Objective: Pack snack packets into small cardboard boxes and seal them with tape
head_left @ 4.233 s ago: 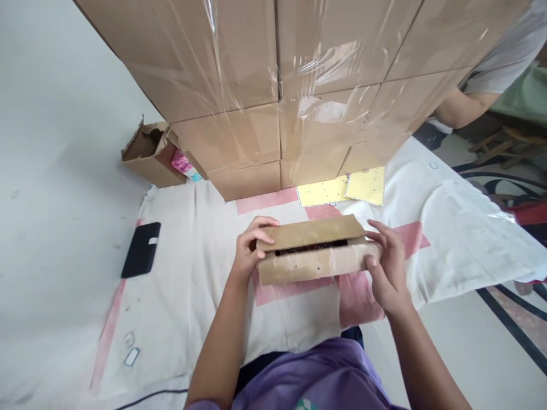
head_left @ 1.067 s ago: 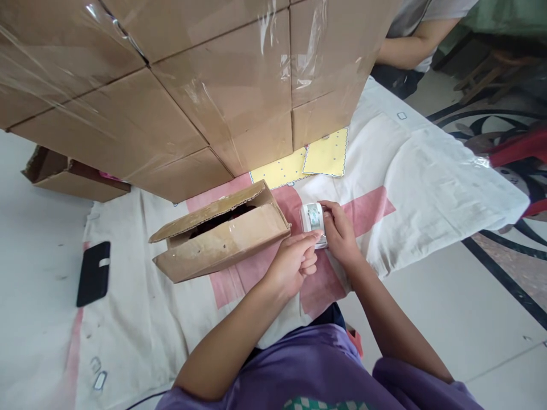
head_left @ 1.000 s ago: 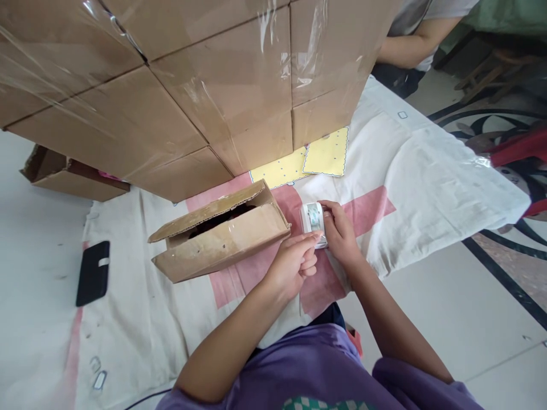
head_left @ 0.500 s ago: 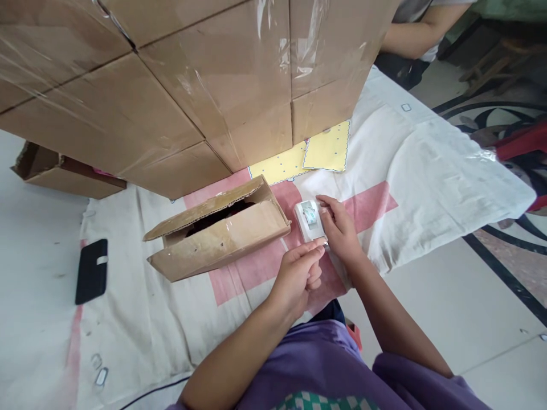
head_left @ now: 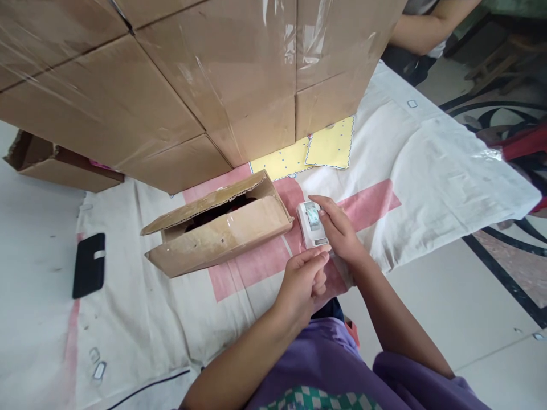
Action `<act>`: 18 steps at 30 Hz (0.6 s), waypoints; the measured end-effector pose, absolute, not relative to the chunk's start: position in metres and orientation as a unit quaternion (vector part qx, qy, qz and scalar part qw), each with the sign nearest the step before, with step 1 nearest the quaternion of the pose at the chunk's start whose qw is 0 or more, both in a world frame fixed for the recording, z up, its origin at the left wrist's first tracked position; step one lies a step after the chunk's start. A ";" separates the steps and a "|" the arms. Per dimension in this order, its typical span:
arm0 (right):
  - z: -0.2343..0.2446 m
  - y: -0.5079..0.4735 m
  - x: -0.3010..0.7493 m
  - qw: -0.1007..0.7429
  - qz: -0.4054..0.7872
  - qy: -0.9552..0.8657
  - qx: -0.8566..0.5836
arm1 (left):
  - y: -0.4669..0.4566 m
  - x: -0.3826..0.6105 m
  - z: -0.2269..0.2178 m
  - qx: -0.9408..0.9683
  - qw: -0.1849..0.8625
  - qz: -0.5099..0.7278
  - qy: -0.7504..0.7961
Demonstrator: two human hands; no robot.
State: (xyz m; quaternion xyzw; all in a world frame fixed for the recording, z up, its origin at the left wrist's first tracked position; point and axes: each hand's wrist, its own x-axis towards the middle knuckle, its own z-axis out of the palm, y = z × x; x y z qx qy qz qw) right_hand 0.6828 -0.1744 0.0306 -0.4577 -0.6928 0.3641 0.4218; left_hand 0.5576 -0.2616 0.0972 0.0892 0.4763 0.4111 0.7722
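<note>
A small white device (head_left: 310, 224) with a clear, bluish part on top rests on the cloth-covered table. A slot shows at its near end. My right hand (head_left: 337, 225) is closed along the device's right side, index finger reaching to its far corner and thumb bent against it. Just in front of the near end, my left hand (head_left: 303, 279) is closed in a pinch, thumb on index finger, the other fingers curled. Whatever lies in that pinch is too small to make out. Left of the device lies an open-topped cardboard box (head_left: 226, 239) with dark contents.
Large taped cartons (head_left: 248, 85) stand along the back. Yellow patterned sheets (head_left: 331, 145) lie at their foot. A black phone (head_left: 89, 266) is at the left, with another open box (head_left: 68, 168) behind it. Another person's arm (head_left: 427, 31) shows at the upper right.
My left hand has drawn slightly toward me from the device, and the slot at its near end shows more. My right hand stays against its side. The whole view has shifted a little.
</note>
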 end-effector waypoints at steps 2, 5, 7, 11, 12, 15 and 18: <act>0.030 -0.175 0.682 0.426 0.367 -0.687 -0.461 | -0.265 0.557 0.097 0.092 0.775 0.407 0.475; 0.030 -0.175 0.682 0.428 0.375 -0.681 -0.462 | -0.266 0.554 0.099 0.101 0.775 0.402 0.477; 0.029 -0.175 0.682 0.430 0.374 -0.680 -0.461 | -0.265 0.554 0.101 0.107 0.773 0.398 0.482; 0.029 -0.175 0.682 0.430 0.372 -0.678 -0.465 | -0.265 0.555 0.098 0.109 0.771 0.396 0.487; 0.029 -0.175 0.682 0.430 0.373 -0.678 -0.465 | -0.265 0.556 0.096 0.110 0.769 0.397 0.490; 0.029 -0.175 0.682 0.432 0.374 -0.677 -0.464 | -0.266 0.559 0.087 0.107 0.757 0.400 0.506; 0.029 -0.175 0.682 0.432 0.377 -0.675 -0.465 | -0.266 0.561 0.078 0.108 0.743 0.405 0.522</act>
